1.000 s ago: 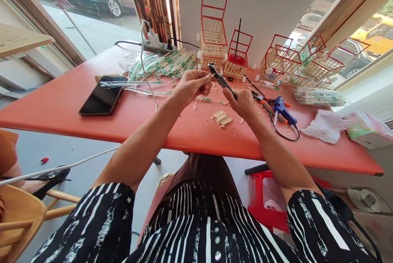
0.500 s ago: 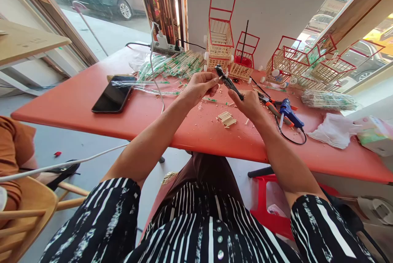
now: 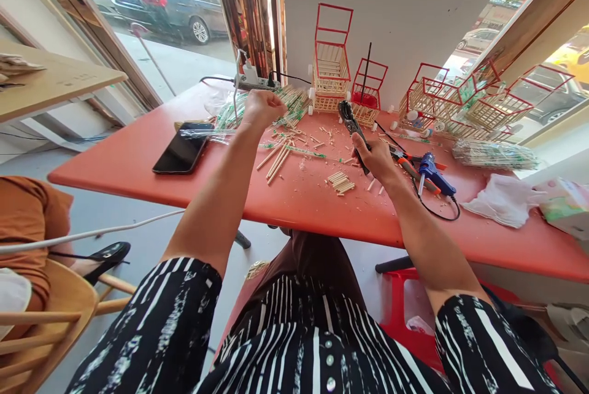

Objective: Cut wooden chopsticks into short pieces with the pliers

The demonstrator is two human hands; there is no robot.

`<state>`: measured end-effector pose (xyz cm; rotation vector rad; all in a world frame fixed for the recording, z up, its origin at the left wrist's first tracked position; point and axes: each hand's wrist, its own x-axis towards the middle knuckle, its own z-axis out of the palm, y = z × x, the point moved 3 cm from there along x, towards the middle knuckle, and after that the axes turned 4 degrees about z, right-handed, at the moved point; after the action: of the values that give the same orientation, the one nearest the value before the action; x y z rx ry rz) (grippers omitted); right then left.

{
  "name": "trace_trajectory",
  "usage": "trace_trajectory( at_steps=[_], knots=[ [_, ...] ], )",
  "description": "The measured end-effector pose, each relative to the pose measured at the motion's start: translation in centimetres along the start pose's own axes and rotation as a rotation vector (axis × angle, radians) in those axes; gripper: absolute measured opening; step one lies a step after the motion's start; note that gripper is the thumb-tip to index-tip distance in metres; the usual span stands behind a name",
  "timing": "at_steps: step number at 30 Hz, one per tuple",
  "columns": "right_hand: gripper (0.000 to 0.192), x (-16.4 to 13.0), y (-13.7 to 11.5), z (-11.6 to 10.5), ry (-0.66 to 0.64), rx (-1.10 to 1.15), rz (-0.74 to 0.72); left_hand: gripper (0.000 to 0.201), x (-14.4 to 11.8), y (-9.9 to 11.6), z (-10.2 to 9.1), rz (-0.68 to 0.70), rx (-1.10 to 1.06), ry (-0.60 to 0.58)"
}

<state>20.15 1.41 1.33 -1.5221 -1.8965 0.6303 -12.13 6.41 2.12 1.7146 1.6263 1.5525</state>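
Left hand (image 3: 260,108) is stretched to the far side of the red worktop (image 3: 138,154), closed in a fist over the heap of wrapped chopstick packets (image 3: 276,102); whether a packet is actually in the grip cannot be told from here. Right hand (image 3: 378,158) is wrapped round the handles of black cutting pliers (image 3: 352,127), head tilted up and away, clear of the worktop.

Cut stick pieces (image 3: 340,182) lie in a small pile just in front of the right hand; longer loose sticks (image 3: 276,161) are scattered between the two hands.

Risks, as judged:
- Left forearm passes close over the loose sticks and beside the phone (image 3: 183,148); a careless pull back could sweep either toward the edge.
- White cable (image 3: 235,84) hangs near the left wrist; a snag could drag the power strip (image 3: 253,81).
- Pliers point toward the small red-framed stick carts (image 3: 331,69); a swing could knock one over.
- Blue glue gun (image 3: 432,173) lies near the right wrist; possibly hot.
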Motion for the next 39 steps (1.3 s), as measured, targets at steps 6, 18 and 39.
trace_trajectory(
  at_steps=[6, 18, 39],
  knots=[
    [0.092, 0.1, 0.2, 0.0, 0.021, -0.107, -0.027, 0.021, 0.4, -1.3, 0.9, -0.203, 0.314, -0.033],
    [0.082, -0.1, -0.3, 0.2, 0.043, -0.364, -0.074, 0.026, -0.6, -2.8, 1.1, -0.183, 0.506, -0.184],
    [0.080, 0.0, -0.1, 0.1, 0.040, -0.412, -0.055, 0.014, -1.4, -1.1, -0.6, -0.020, 0.169, -0.083]
  ],
)
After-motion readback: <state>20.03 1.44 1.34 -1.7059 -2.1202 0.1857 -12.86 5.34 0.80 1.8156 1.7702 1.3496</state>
